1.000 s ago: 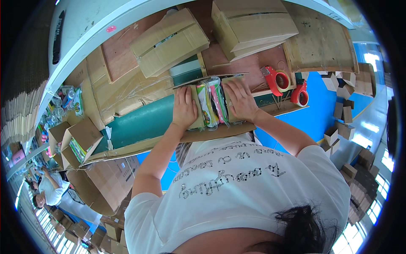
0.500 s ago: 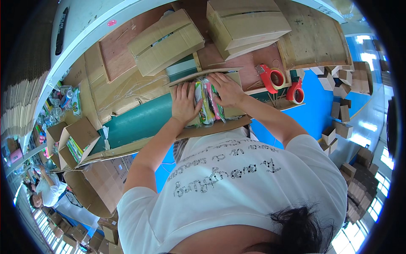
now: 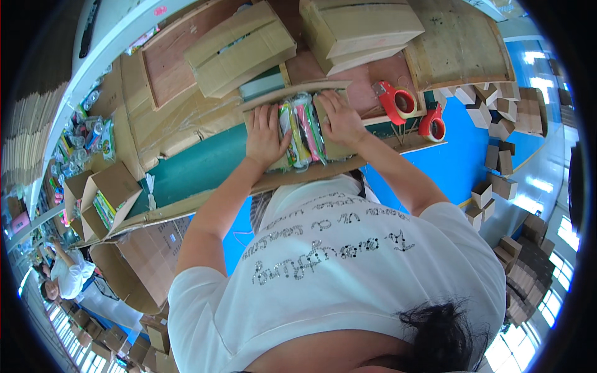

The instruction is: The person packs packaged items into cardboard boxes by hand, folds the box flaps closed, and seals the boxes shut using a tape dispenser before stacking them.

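A cardboard box (image 3: 331, 151) stands on the bench in front of me with its flaps apart. Inside it, clear plastic packets (image 3: 301, 133) with green, yellow and pink contents lie side by side. My left hand (image 3: 265, 138) rests flat on the box's left flap, fingers stretched and thumb beside the packets. On the right flap lies my right hand (image 3: 342, 121), its fingers extended toward the far side and apart from the packets. Neither hand holds anything. The far flap (image 3: 292, 92) stands raised, and the near flap bends toward my body.
Two red tape dispensers (image 3: 396, 107) sit to the right. Closed cartons (image 3: 241, 53) stand beyond the box. At left is an open box (image 3: 109, 202) of packets, near a pile of plastic-wrapped goods (image 3: 87, 140). Cardboard boxes (image 3: 482, 194) are on the floor at right; another person is far left.
My right hand has moved from the packets' right edge outward onto the right flap, uncovering more of the packets. My left hand stays on the left flap. The whole view has shifted slightly.
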{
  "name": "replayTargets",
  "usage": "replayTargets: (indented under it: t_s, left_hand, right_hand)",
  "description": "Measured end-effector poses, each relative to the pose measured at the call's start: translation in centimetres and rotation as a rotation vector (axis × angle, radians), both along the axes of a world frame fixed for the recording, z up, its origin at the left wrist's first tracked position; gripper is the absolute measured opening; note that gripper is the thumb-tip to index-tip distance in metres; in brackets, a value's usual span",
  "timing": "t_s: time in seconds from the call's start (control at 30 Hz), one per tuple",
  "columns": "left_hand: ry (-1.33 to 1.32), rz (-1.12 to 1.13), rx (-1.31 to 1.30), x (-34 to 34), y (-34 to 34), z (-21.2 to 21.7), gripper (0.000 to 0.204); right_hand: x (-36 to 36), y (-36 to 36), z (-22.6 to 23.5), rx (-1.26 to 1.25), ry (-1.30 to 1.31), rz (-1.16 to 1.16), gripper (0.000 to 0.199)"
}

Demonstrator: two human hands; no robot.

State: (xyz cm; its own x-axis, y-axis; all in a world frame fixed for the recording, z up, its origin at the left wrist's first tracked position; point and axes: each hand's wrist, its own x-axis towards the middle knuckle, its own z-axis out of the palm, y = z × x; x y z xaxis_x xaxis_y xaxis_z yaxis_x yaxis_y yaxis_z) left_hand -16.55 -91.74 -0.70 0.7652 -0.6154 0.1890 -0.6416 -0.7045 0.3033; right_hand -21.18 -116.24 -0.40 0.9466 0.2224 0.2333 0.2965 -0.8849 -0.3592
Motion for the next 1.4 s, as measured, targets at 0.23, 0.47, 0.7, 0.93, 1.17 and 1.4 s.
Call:
replayTargets:
  t_s: [0.23,0.47,0.7,0.93,1.17,1.4]
  left_hand:
    - [-0.006,-0.104,-0.31,-0.6,1.4,-0.1,0.049]
    - [-0.246,-0.114,-0.342,1.0,3.5,4.3,0.068]
    - [0.458,0.361,-0.707,2.4,3.8,1.5,0.102]
    - [1.299,0.465,-1.19,2.9,3.1,-0.7,0.07]
    - [0.681,0.14,-0.841,3.3,4.8,-3.7,0.057]
    - [0.432,-0.25,-0.265,6.2,7.1,2.2,0.037]
  right_hand:
    - [-0.6,-1.7,2.7,-0.101,-0.298,0.058,0.069]
    - [1.0,-2.6,4.7,0.351,-0.02,-0.099,0.106]
    - [2.5,-4.1,-0.6,1.24,0.489,-0.336,0.066]
    - [2.0,-2.9,-2.1,1.296,0.423,-0.37,0.034]
    - [2.9,-6.6,-0.9,1.035,0.404,0.052,0.041]
    - [0.7,-7.0,3.6,-0.127,0.243,0.363,0.07]
